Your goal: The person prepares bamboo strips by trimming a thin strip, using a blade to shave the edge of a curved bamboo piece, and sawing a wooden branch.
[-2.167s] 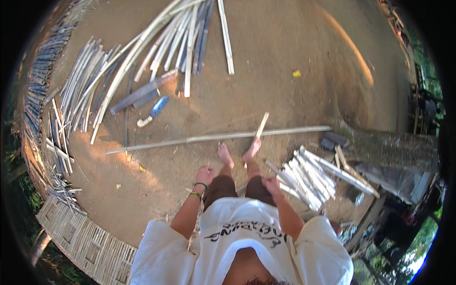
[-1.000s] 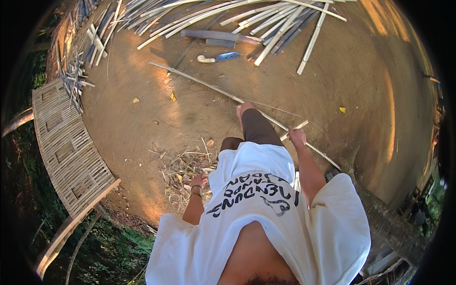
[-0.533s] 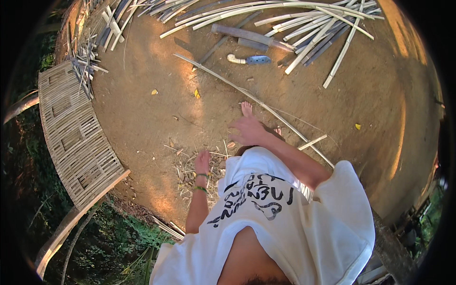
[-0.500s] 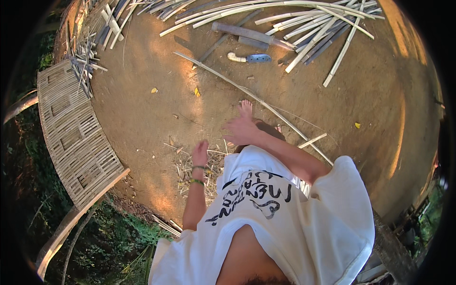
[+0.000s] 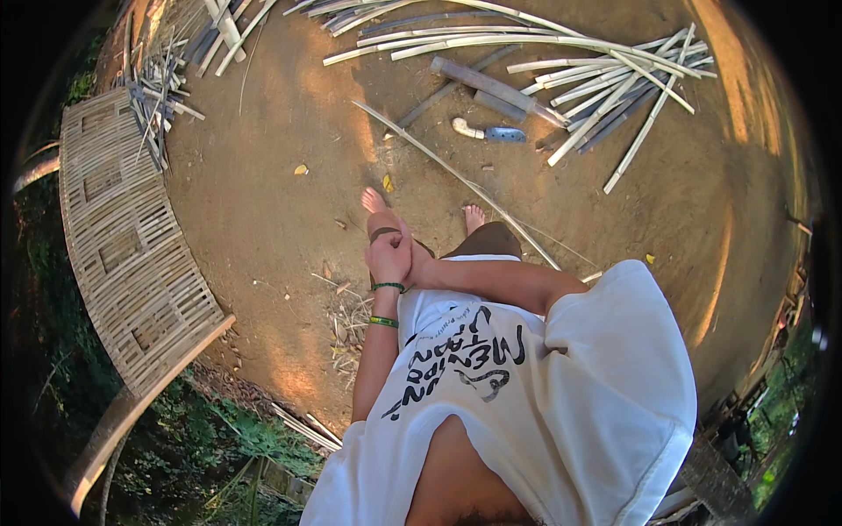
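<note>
Hands [image 5: 390, 256] clasped together, holding nothing; nearest, just beyond them, a long bamboo strip [image 5: 456, 180]: probably light, springy, sharp-edged; grip mid-length.

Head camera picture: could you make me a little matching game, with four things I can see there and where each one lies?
Things:
1. woven bamboo panel
2. knife
3. long thin bamboo strip
4. left hand

Places:
a. against the right hand, above the knees
b. on the ground at the left
c. beside the split bamboo pile
d. slanting across the dirt past the feet

Pairs: 1-b, 2-c, 3-d, 4-a
</note>
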Demonstrator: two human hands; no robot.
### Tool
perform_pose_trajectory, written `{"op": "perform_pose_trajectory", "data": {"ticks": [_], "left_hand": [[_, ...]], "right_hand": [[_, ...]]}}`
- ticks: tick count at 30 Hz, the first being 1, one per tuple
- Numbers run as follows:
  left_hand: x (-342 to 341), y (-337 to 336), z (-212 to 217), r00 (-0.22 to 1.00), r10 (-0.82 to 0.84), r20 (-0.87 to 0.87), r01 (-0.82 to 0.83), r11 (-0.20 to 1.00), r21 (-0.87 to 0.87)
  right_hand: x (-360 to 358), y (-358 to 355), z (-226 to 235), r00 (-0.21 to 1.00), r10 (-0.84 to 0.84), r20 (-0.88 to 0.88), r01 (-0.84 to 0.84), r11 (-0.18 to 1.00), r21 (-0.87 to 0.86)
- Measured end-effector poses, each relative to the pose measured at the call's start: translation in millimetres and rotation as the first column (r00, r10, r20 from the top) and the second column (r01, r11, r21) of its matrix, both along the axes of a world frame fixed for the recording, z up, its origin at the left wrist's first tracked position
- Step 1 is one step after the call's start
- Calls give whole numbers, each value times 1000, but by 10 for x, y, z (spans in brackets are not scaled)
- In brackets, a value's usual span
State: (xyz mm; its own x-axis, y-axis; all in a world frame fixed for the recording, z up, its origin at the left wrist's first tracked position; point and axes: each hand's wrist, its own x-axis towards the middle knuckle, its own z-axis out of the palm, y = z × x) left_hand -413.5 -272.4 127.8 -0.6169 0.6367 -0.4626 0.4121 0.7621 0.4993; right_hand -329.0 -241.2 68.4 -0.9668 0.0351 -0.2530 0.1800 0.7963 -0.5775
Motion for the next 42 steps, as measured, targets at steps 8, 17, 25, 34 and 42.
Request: {"op": "perform_pose_trajectory", "data": {"ticks": [8,17,25,34,42], "left_hand": [[-1469,671,-295,872,-488,-19,489,872,30],[-2401,1210,-194,84,-980,178,983,52,-175],[-2253,956,-447,-445,-882,154,830,-471,-299],[-2692,-61,-484,-734,-643,219,551,-752,-362],[-2602,-726,236,-783,-612,110,524,-745,-413]], "right_hand": [[-1355,350,-169,972,-221,85,223,975,-13],[-2332,132,235,732,-670,128,677,736,-22],[-2718,-376,442,410,-907,97,909,415,32],[-3448,-1480,381,140,-985,105,990,141,-1],[-3559,-1977,448,1,-996,90,999,5,46]]}}
